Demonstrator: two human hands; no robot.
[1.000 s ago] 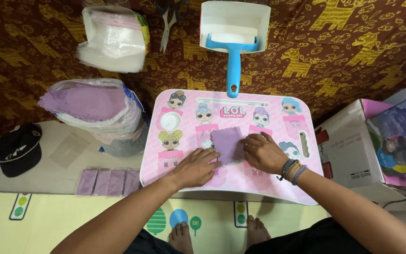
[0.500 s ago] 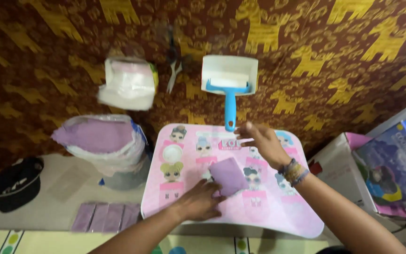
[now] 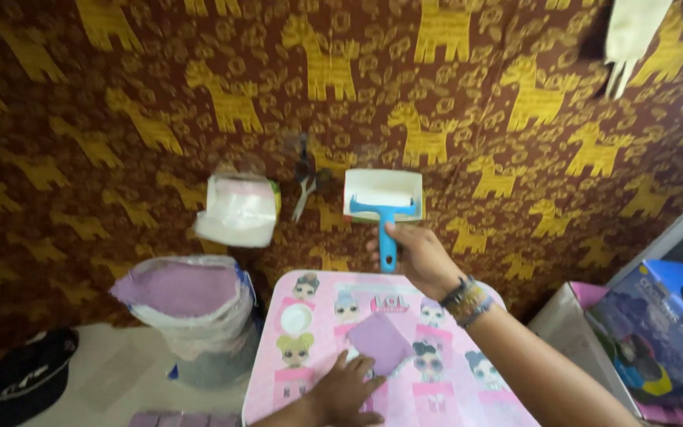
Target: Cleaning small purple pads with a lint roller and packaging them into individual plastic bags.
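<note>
Small pink cartoon-printed table (image 3: 310,379), purple square sheet (image 3: 381,342) lying flat on it, left hand (image 3: 345,389) pressing its edge

The blue-handled roller (image 3: 383,207) — a white drum under a white hood — lies on the patterned cloth just beyond the pink worktop (image 3: 310,364), handle pointing toward it. The purple sheet (image 3: 379,342) — flat, roughly square, turned at an angle — rests on that worktop's middle.

There is only one view, from the person's head. It looks down and forward, close above the pink counter (image 3: 318,372), and takes in both hands and the patterned brown cloth (image 3: 120,119) beyond it.
</note>
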